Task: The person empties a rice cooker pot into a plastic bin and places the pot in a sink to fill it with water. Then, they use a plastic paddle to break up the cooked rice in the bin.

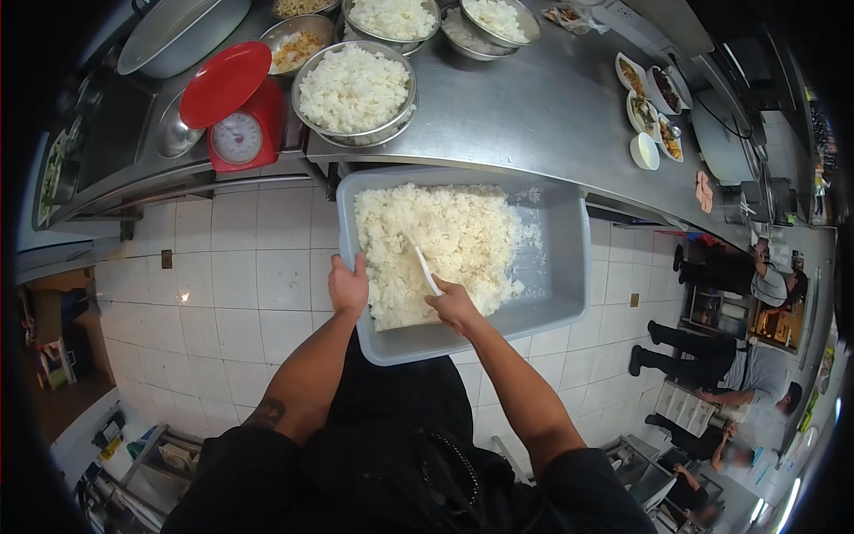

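A grey plastic tub [551, 294] sits in front of me against the steel counter's edge. Cooked white rice [463, 222] fills its left and middle; only stray grains cling to the right part of the bottom. My left hand [348, 287] grips the tub's left rim, thumb on the inner side. In my right hand [454, 308] is the handle of a white rice paddle [423, 265], slanting up and left. Its blade end is sunk in the rice and hidden.
Metal bowls heaped with rice [354, 89] stand on the steel counter [516, 107], beside a red dial scale [237, 138]. Farther right are white dishes of food [642, 111]. Several people stand at the far right. Tiled floor [222, 276] surrounds me.
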Tool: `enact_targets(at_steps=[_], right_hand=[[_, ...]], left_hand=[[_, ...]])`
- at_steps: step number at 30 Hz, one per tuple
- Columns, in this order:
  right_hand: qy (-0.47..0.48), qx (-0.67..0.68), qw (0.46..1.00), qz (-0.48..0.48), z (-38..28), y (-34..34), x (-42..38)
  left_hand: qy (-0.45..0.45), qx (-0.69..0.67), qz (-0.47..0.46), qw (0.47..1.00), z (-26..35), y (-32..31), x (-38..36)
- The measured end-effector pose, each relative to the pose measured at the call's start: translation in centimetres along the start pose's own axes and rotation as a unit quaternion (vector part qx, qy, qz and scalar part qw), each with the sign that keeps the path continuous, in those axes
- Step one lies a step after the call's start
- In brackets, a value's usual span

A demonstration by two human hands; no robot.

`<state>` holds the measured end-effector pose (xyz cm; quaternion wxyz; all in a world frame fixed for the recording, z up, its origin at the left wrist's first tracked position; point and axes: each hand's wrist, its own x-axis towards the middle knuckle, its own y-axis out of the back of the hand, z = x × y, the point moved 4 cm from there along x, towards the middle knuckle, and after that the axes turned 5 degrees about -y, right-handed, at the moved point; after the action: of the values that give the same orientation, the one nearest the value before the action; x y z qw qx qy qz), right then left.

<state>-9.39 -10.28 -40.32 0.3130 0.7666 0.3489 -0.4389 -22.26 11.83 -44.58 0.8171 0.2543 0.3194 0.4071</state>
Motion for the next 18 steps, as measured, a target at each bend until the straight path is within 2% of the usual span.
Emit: enact_targets(at_steps=[1, 2, 3, 4, 6, 7, 9, 10, 12, 15, 17, 18], right_hand=[[-0.064, 0.077, 0.993, -0.054, 0.5, 0.7, -1.3], [-0.064, 0.077, 0.994, -0.052, 1.6, 1.8, -1.5], [0.068, -0.033, 0.997, -0.015, 1.7, 3.3, -2.0], [0.199, -0.143, 0.969, 0.023, 1.6, 4.7, -2.5], [0.233, -0.282, 0.928, 0.066, -0.7, 8.6, -5.3], [0.233, -0.283, 0.928, 0.065, -2.8, 9.7, -6.8], [0.154, -0.544, 0.81, 0.154, -6.6, 11.5, -8.1], [0.156, -0.543, 0.811, 0.154, -7.3, 11.5, -7.0], [0.164, -0.592, 0.779, 0.126, -7.3, 9.9, -3.4], [0.157, -0.513, 0.83, 0.151, -5.8, 4.3, 4.0], [0.184, -0.42, 0.872, 0.171, -3.9, 2.9, 5.1], [0.18, -0.419, 0.873, 0.173, -2.5, 2.8, 5.3]], left_hand=[[0.0, -0.002, -0.001, 1.0, 0.0, 0.0, 0.0], [0.003, -0.004, -0.004, 1.0, 0.0, 0.0, 0.0], [0.006, -0.006, -0.005, 1.0, 0.0, 0.1, 0.0], [0.006, -0.006, -0.006, 1.0, 0.1, 0.1, 0.0], [0.006, 0.0, -0.003, 1.0, 0.2, 0.1, -0.1], [0.007, 0.0, -0.002, 1.0, 0.1, 0.1, -0.2], [0.007, 0.006, -0.003, 1.0, 0.2, 0.2, -0.1], [0.007, 0.008, -0.002, 1.0, 0.3, 0.2, -0.1], [0.006, 0.013, 0.004, 1.0, 0.4, 0.2, -0.2], [0.009, 0.004, 0.002, 1.0, 0.9, 0.5, -0.3], [0.007, 0.024, 0.01, 1.0, 0.7, 0.7, -0.3], [0.002, 0.034, 0.017, 0.999, 0.9, 0.4, -0.4]])
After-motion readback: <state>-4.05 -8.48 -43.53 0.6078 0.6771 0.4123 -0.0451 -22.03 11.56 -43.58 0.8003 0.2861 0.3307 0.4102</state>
